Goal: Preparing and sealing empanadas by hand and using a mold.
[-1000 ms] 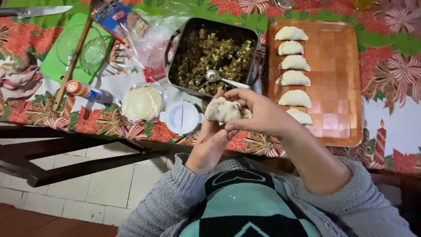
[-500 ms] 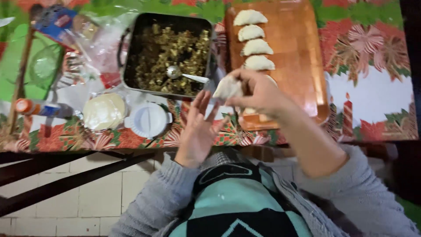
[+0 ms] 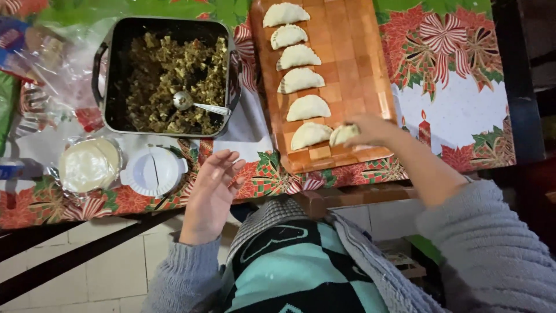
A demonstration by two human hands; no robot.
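- The table (image 3: 463, 110) wears a festive cloth of red flowers, green leaves and a candle print; below its near edge lie pale floor tiles (image 3: 87, 261) crossed by dark bars.
- A wooden board (image 3: 359, 64) sits at 1 o'clock from the person, with six folded turnovers (image 3: 296, 57) in a column along its left side.
- The right hand (image 3: 370, 128) is over the board's near end, fingers pinched round a seventh turnover, the dumpling (image 3: 343, 134), which is pale, half-moon shaped, with a crimped edge.
- The dumpling lies at the board's near edge, just at 3 o'clock of the lowest turnover in the column; whether it rests on the wood cannot be told.
- The left hand (image 3: 211, 188) hovers at the table's near edge, fingers loosely spread and curled, holding nothing.
- At 9 o'clock of that hand sit a white press (image 3: 153, 171) and a stack of dough rounds (image 3: 88, 165).
- A dark pan (image 3: 113, 69) of chopped filling with a spoon (image 3: 191, 103) stands at 11 o'clock.
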